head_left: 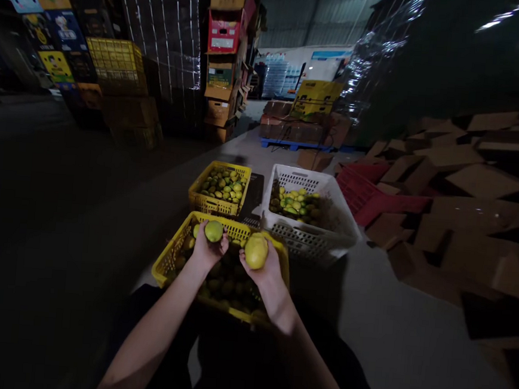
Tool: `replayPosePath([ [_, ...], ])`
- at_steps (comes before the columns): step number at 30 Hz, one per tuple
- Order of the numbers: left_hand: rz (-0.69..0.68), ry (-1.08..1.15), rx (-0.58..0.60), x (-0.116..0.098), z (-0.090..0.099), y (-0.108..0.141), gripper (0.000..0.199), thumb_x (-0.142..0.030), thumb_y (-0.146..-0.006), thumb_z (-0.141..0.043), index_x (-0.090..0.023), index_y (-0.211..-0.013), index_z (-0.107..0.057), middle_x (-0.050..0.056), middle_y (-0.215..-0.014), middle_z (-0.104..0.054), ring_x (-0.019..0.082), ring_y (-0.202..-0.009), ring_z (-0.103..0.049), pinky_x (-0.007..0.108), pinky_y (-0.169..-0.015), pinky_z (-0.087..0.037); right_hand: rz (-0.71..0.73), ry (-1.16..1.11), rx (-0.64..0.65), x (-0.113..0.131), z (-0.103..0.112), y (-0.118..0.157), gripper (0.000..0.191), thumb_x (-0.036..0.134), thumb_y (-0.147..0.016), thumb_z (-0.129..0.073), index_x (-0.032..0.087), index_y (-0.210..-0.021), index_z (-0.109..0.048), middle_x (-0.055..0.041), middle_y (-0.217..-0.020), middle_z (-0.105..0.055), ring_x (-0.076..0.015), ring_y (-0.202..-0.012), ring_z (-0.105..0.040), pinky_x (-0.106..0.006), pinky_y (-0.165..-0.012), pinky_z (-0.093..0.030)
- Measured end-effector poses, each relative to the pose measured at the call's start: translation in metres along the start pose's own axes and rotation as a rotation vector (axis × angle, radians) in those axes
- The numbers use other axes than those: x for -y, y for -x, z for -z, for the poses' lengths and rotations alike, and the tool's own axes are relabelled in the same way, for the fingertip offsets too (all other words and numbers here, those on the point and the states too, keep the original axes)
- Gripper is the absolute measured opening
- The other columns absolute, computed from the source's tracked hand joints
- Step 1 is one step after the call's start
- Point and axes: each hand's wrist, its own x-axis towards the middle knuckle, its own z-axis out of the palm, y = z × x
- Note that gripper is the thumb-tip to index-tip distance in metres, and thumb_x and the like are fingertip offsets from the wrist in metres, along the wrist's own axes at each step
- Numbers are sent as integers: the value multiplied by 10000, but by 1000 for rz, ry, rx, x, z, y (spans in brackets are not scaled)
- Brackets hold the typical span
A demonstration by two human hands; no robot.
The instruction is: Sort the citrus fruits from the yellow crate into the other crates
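My left hand (209, 250) holds a green lemon (214, 231), palm turned up and fingers curled beneath it. In my right hand (266, 266) rests a larger yellow lemon (255, 251), with the fingers wrapped round its underside. Both hands are above a near yellow crate (164, 263) of lemons, whose contents are partly hidden by my arms and shadow. Beyond it stands a smaller-looking yellow crate (218, 206) holding green and yellow lemons. To its right is a white crate (344, 225) with more lemons inside.
Flattened cardboard boxes (480, 182) and a red crate (362, 193) lie at the right. Stacked cartons (221, 77) and wrapped pallets stand behind. A blue pallet (290, 144) bears boxes at the back. Stacked yellow crates (117, 66) are at the back left.
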Motion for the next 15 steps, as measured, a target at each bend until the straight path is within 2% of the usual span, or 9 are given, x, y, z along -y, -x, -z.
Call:
replayPosePath([
  [2, 12, -26, 24, -2, 0, 8, 333, -387, -903, -453, -91, -901, -605, 70, -680, -620, 117, -498, -561, 200, -421, -513, -47, 31, 0, 4, 1, 7, 123, 308, -813, -498, 235, -723, -537, 21, -521, -604, -159, -468, -590, -279, -461, -514],
  [4, -37, -53, -3, -1, -1, 15, 269, -281, -914, -427, -90, -944, -614, 78, -717, -652, 121, -518, -592, 202, -442, -530, -64, 56, -4, 8, 4, 14, 108, 267, -812, -479, 220, -750, -555, -7, -554, -635, -172, -490, -610, -291, -473, -522],
  [6, -88, -73, -53, 1, -3, 21, 240, -213, -914, -410, -99, -953, -617, 73, -720, -660, 130, -545, -620, 211, -466, -549, -22, 44, -20, 12, 5, 19, 72, 246, -804, -488, 224, -776, -550, 14, -564, -636, -163, -486, -603, -292, -478, -527],
  [8, -117, -76, -96, 2, -4, 25, 223, -235, -916, -435, -102, -928, -614, 69, -700, -650, 139, -566, -636, 216, -479, -558, 37, 19, -21, 15, 4, 23, 18, 255, -794, -525, 243, -797, -537, 54, -567, -624, -147, -478, -590, -278, -474, -523],
  [10, -132, -84, -115, 1, -2, 27, 212, -299, -891, -521, -106, -888, -606, 56, -662, -629, 130, -533, -615, 194, -446, -537, 56, 15, 17, 18, -1, 26, 47, 273, -782, -568, 248, -807, -537, 65, -567, -617, -141, -468, -580, -258, -453, -505],
  [13, -89, -101, -84, -4, 4, 27, 223, -329, -836, -607, -107, -857, -596, 29, -601, -589, 88, -431, -520, 150, -360, -456, -13, 45, 109, 18, -11, 29, 88, 309, -801, -567, 224, -793, -548, 30, -551, -616, -145, -454, -576, -245, -433, -479],
  [15, -57, -76, -44, -7, 6, 25, 235, -324, -861, -546, -96, -874, -601, 44, -605, -597, 92, -423, -508, 161, -354, -449, -61, 56, 132, 17, -17, 29, 159, 341, -844, -503, 213, -758, -542, 7, -532, -611, -150, -457, -582, -243, -434, -476],
])
